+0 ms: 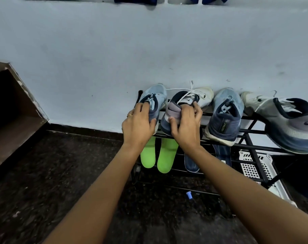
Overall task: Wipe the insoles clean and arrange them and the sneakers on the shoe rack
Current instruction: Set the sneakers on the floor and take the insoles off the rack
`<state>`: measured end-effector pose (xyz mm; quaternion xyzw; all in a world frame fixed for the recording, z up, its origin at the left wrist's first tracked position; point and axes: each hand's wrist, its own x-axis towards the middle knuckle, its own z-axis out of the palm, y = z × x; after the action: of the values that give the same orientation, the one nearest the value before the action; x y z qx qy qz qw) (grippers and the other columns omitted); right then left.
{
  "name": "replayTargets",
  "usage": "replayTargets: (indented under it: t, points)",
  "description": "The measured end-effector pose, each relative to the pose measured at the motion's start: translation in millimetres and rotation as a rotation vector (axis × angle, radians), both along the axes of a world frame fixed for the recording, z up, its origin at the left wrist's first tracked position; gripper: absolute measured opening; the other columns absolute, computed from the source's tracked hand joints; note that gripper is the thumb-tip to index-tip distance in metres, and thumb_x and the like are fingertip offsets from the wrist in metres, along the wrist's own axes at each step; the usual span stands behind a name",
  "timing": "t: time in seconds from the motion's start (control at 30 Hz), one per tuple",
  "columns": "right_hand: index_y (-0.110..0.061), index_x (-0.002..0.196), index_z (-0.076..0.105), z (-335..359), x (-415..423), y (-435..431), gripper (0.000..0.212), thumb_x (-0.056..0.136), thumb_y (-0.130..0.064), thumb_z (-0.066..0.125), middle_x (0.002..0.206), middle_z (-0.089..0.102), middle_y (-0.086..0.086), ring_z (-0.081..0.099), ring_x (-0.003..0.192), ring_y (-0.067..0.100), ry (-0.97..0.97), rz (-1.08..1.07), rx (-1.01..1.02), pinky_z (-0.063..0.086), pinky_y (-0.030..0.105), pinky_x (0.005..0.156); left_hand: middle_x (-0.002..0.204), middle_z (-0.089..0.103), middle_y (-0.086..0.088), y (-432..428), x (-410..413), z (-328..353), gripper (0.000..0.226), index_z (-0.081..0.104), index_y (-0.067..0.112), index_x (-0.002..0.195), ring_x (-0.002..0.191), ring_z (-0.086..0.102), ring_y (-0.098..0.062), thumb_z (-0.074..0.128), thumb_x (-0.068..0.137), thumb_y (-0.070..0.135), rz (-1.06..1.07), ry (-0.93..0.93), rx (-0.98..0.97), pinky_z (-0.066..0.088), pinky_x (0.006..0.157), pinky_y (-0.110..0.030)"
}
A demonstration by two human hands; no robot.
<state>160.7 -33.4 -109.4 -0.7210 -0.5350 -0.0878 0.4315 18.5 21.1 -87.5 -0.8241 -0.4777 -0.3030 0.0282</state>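
Note:
Several sneakers stand in a row on the top tier of a black metal shoe rack (250,136), toes to the wall. My left hand (138,125) grips the heel of the leftmost light blue sneaker (156,95). My right hand (185,124) grips the heel of the white and grey sneaker (188,101) beside it. Further right stand a second blue sneaker (225,117) and a second white and grey sneaker (288,122). On the lower tier lie two green insoles (164,155) and two dark blue insoles (191,163), partly hidden by my arms.
A white perforated plastic basket (255,169) sits under the rack at the right. A small blue cap (189,194) lies on the dark speckled floor. A brown wooden unit (12,111) stands at the left. A pale blue wall backs the rack.

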Motion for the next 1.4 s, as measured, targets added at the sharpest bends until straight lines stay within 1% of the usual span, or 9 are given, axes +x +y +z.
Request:
replayTargets:
  t: [0.1,0.17,0.23,0.37,0.53,0.77,1.07,1.2,1.4]
  points:
    - [-0.001,0.102,0.050,1,-2,2,0.026,0.082,-0.015,0.057,0.105,0.053,0.016,0.042,0.111,0.034,0.057,0.024,0.068,0.040,0.050,0.092,0.120,0.052,-0.008,-9,7,4,0.037,0.051,0.011,0.121,0.102,0.057,-0.033,0.060,0.087,0.025,0.029,-0.039,-0.052,0.032,0.063,-0.035]
    - [0.000,0.098,0.049,4,-5,-2,0.023,0.079,-0.011,0.056,0.098,0.051,0.018,0.046,0.098,0.035,0.072,0.044,0.111,0.038,0.042,0.087,0.121,0.051,-0.007,-17,5,6,0.038,0.050,0.012,0.122,0.105,0.057,-0.032,0.059,0.088,0.025,0.036,-0.070,-0.045,0.032,0.064,-0.035]
    - [0.002,0.097,0.049,12,-9,-7,0.021,0.079,-0.006,0.058,0.097,0.051,0.019,0.046,0.095,0.035,0.062,0.058,0.133,0.032,0.032,0.083,0.122,0.051,-0.006,-24,0,12,0.038,0.050,0.013,0.123,0.106,0.056,-0.031,0.058,0.088,0.025,0.044,-0.093,-0.033,0.033,0.064,-0.034]
    - [0.004,0.095,0.049,48,-22,-27,0.021,0.079,-0.002,0.060,0.097,0.051,0.020,0.046,0.096,0.034,0.007,0.122,0.154,0.024,0.021,0.076,0.123,0.051,-0.006,-43,-23,38,0.040,0.049,0.013,0.124,0.107,0.056,-0.032,0.059,0.089,0.027,0.045,-0.110,0.019,0.033,0.066,-0.035]
    - [0.002,0.096,0.049,101,-62,-64,0.023,0.080,-0.006,0.063,0.098,0.050,0.017,0.044,0.095,0.029,-0.038,0.201,0.186,0.023,0.019,0.076,0.126,0.051,-0.007,-84,-76,81,0.041,0.048,0.013,0.126,0.109,0.055,-0.034,0.061,0.089,0.027,0.074,-0.127,0.031,0.035,0.068,-0.036]
    - [0.006,0.092,0.050,125,-161,-114,0.025,0.074,-0.009,0.059,0.093,0.052,0.023,0.048,0.091,0.037,-0.076,0.315,0.178,0.025,0.025,0.076,0.127,0.051,-0.006,-154,-189,95,0.042,0.048,0.013,0.127,0.110,0.055,-0.033,0.062,0.089,0.026,0.174,-0.096,-0.006,0.036,0.069,-0.036]
    - [0.008,0.092,0.051,61,-300,-153,0.029,0.073,-0.014,0.055,0.092,0.053,0.025,0.050,0.088,0.039,-0.073,0.478,0.001,0.030,0.034,0.077,0.127,0.050,-0.001,-210,-331,45,0.037,0.048,0.017,0.123,0.114,0.054,-0.026,0.059,0.091,0.031,0.321,-0.006,-0.100,0.034,0.066,-0.034]
    - [0.005,0.092,0.049,10,-345,-156,0.023,0.077,-0.010,0.057,0.095,0.050,0.021,0.046,0.088,0.034,-0.102,0.604,-0.133,0.023,0.024,0.074,0.125,0.049,-0.001,-214,-377,3,0.034,0.048,0.016,0.120,0.116,0.053,-0.026,0.059,0.091,0.031,0.376,0.007,-0.198,0.039,0.067,-0.035]
    - [0.003,0.100,0.048,-75,-387,-150,0.025,0.080,-0.007,0.060,0.101,0.047,0.017,0.034,0.088,0.019,-0.152,0.754,-0.387,0.030,0.030,0.079,0.125,0.048,-0.001,-215,-413,-68,0.035,0.047,0.016,0.119,0.118,0.052,-0.025,0.061,0.091,0.030,0.439,-0.034,-0.368,0.047,0.080,-0.041]
